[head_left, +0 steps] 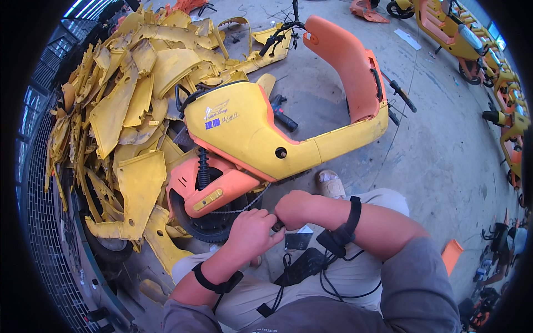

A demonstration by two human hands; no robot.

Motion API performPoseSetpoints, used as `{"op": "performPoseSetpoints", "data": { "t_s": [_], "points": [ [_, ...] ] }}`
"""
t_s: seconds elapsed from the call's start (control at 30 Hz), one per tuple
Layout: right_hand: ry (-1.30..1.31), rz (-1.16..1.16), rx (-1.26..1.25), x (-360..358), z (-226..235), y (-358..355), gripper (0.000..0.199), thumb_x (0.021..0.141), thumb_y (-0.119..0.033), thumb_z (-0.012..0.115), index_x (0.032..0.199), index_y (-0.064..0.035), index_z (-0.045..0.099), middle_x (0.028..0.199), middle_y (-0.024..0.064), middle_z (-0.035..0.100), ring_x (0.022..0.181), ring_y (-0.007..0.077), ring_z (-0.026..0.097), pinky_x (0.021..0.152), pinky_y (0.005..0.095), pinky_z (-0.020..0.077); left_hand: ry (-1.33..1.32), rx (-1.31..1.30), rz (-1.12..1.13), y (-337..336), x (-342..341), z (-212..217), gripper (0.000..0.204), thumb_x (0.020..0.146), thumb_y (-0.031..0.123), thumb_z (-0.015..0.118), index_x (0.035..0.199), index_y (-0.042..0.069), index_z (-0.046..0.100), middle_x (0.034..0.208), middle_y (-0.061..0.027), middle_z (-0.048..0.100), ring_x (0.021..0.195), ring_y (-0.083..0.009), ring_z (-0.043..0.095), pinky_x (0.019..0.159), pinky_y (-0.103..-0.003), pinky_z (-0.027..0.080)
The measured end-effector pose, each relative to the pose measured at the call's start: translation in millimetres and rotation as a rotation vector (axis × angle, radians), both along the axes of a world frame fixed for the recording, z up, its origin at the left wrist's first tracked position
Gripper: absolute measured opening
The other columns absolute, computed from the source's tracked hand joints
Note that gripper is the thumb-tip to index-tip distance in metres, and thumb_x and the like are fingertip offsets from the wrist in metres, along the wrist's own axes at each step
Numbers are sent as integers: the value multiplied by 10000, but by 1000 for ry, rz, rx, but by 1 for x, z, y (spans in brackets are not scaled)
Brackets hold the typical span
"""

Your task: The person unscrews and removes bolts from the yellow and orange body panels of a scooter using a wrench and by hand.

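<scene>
My left hand (250,236) and my right hand (295,210) meet over my lap, both closed. Between them shows a small dark piece (277,226), mostly covered by my fingers, so its kind cannot be made out. Just beyond my hands, a yellow and orange electric scooter (250,133) leans over, its rear wheel (208,225) nearest my left hand. A thin metal chain (244,208) runs from the scooter's underside past the wheel, close to my left fingers. Whether either hand touches this chain is hard to see.
Broken yellow body panels (139,83) are heaped at the left. A cordless power tool (284,115) lies on the concrete behind the scooter. More scooters (449,33) line the far right. An orange panel piece (452,256) and a black pouch with cables (302,269) are near me.
</scene>
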State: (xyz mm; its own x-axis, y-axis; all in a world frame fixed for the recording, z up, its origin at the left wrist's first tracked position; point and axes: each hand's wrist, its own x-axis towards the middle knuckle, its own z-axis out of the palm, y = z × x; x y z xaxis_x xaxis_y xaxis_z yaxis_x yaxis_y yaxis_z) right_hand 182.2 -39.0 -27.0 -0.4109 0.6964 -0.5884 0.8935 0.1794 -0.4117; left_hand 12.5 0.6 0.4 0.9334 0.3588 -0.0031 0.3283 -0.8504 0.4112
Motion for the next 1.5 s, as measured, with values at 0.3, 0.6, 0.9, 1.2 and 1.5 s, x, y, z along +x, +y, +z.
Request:
{"op": "performPoseSetpoints", "data": {
  "t_s": [0.3, 0.6, 0.9, 1.2, 1.5],
  "points": [
    [47, -25, 13, 3, -4, 3, 293, 756, -252, 655, 1040, -199, 703, 931, 114, 713, 906, 326, 679, 783, 444, 535, -11, 36, 19, 2, -2, 1, 301, 742, 322, 727, 694, 48, 612, 692, -98, 591, 701, -289, 609, 631, -406, 495],
    [20, 3, -6, 3, -9, 4, 300, 764, -265, 644, 1050, -194, 700, 931, 113, 711, 894, 329, 680, 774, 450, 535, -68, 33, 55, 0, 2, 6, 350, 768, 338, 717, 635, 41, 589, 630, -105, 561, 637, -299, 590, 582, -408, 482],
    [45, -34, 15, 3, -11, 5, 239, 741, -231, 664, 925, -94, 730, 908, 129, 711, 875, 311, 688, 750, 439, 541, -151, 29, 87, 2, 2, 8, 335, 758, 305, 733, 628, 41, 574, 619, -102, 547, 604, -297, 578, 546, -405, 467],
    [-155, 37, 125, 17, -1, -2, 176, 731, -117, 638, 846, -31, 740, 853, 156, 717, 793, 317, 706, 662, 422, 551, 76, -4, 99, 5, -1, 4, 372, 769, 351, 699, 613, 27, 605, 636, -137, 589, 649, -322, 616, 591, -435, 495],
    [-74, -303, 32, 45, -49, -7, 289, 791, -124, 586, 1047, -37, 686, 1014, 189, 696, 959, 364, 663, 812, 427, 523, 131, 18, 123, 5, -1, 11, 409, 796, 399, 665, 666, 11, 658, 666, -161, 632, 662, -337, 639, 625, -440, 516]
  ]
}}
